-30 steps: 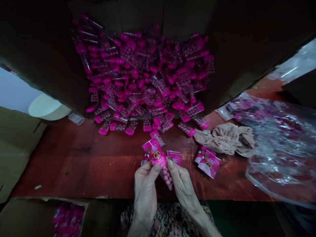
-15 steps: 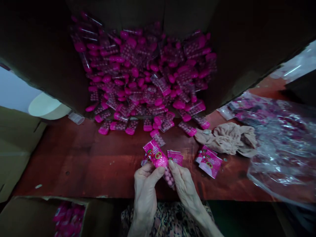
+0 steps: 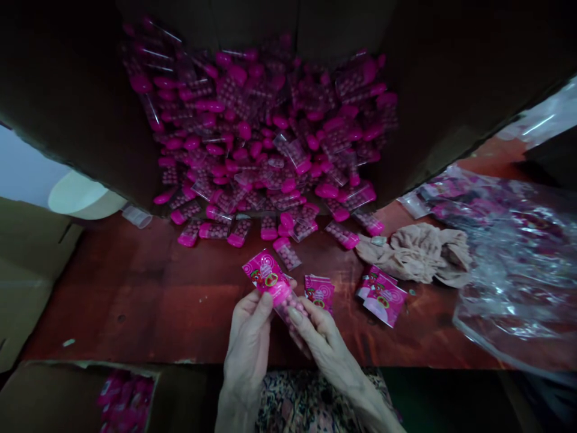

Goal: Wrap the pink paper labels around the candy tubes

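A clear candy bottle [image 3: 283, 311] with small pink balls inside and a pink cap lies tilted between my hands. Around its cap end sits a printed pink label sleeve [image 3: 265, 269], which sticks out past the cap toward the upper left. My left hand [image 3: 247, 337] pinches the sleeve and cap, thumb on top. My right hand [image 3: 325, 338] is closed on the clear body of the same bottle and hides part of it. Just beyond the right fingers lies a small stack of flat pink sleeves [image 3: 321, 290]. More sleeves [image 3: 385, 300] rest farther right.
A large heap of pink-capped candy bottles [image 3: 270, 162] spills from a cardboard box [image 3: 419, 78] onto the red table [image 3: 148, 300]. At right are a crumpled beige cloth [image 3: 419, 252] and a clear plastic bag [image 3: 509, 288]. Below left, an open carton [image 3: 58, 397] holds pink packs.
Both hands and the bottle have shifted a little left. The sleeve has moved left with them, and my right hand now covers more of the bottle's body.
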`<state>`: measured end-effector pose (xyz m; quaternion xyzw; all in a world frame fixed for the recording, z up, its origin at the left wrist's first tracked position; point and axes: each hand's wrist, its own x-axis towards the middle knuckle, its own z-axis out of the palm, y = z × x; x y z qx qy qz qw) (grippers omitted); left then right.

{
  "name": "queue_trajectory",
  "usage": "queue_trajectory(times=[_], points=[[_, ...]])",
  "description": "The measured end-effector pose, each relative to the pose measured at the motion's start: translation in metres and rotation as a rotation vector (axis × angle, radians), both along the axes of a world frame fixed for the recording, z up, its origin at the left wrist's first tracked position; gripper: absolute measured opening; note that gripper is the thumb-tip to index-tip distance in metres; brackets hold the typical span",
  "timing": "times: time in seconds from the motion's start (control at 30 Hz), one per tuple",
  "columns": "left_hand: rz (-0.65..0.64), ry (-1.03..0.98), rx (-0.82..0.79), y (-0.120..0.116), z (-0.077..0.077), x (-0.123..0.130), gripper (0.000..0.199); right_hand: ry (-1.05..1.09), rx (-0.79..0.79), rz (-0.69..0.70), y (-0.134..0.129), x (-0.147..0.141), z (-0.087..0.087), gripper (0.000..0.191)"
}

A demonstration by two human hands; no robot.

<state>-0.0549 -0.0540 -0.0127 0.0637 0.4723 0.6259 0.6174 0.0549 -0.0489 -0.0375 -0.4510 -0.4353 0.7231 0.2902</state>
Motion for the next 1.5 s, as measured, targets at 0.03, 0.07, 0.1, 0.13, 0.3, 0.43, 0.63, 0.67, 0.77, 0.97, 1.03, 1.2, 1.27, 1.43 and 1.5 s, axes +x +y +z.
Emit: queue_trajectory(times=[0.03,0.07,0.1,0.13,0.3,0.43,0.63,0.67,0.77,0.97,1.03,1.2,1.27,1.43,1.5], points=[[-0.006,0.010,-0.009,0.000,0.000,0.001,0.019,-0.026,0.022,0.003,0.000,0.000,0.001,0.030],[-0.004,0.019,-0.021,0.000,0.000,0.002,0.018,-0.072,0.062,0.001,-0.001,0.000,0.001,0.029],[0.007,0.028,-0.030,0.000,0.000,0.004,0.017,-0.133,0.117,-0.007,-0.001,0.000,0.002,0.028],[0.024,0.037,-0.037,-0.001,0.000,0.006,0.016,-0.201,0.181,-0.020,-0.002,0.001,0.003,0.027],[0.072,0.028,-0.062,-0.004,-0.004,0.013,0.010,-0.373,0.412,-0.086,-0.003,0.004,0.008,0.023],[0.061,-0.003,-0.062,-0.006,-0.004,0.015,0.012,-0.250,0.283,-0.029,-0.003,0.005,0.009,0.023],[0.084,0.056,-0.095,-0.011,-0.006,0.018,0.012,-0.295,0.288,-0.083,-0.011,-0.004,0.007,0.024],[0.084,0.049,-0.098,-0.012,-0.007,0.016,0.012,-0.309,0.299,-0.071,-0.011,-0.005,0.008,0.024],[0.063,0.009,-0.058,-0.011,-0.006,0.008,0.016,-0.301,0.305,0.023,-0.005,-0.004,0.012,0.026],[0.012,0.030,-0.046,-0.008,0.000,-0.005,0.022,-0.319,0.362,0.138,-0.006,0.000,0.012,0.023],[0.039,0.051,-0.089,-0.007,0.002,-0.003,0.023,-0.425,0.438,0.102,-0.011,-0.001,0.006,0.023],[0.032,0.046,-0.128,-0.004,0.001,0.003,0.023,-0.577,0.597,0.134,-0.011,-0.004,-0.001,0.031],[-0.005,0.028,-0.108,-0.003,-0.001,0.003,0.025,-0.556,0.572,0.148,-0.007,-0.003,0.002,0.029],[-0.053,-0.027,-0.032,-0.005,-0.005,0.006,0.029,-0.371,0.380,0.080,-0.001,-0.001,0.018,0.024],[-0.042,-0.017,-0.027,-0.006,-0.006,0.007,0.030,-0.259,0.283,0.048,-0.001,-0.001,0.019,0.027]])
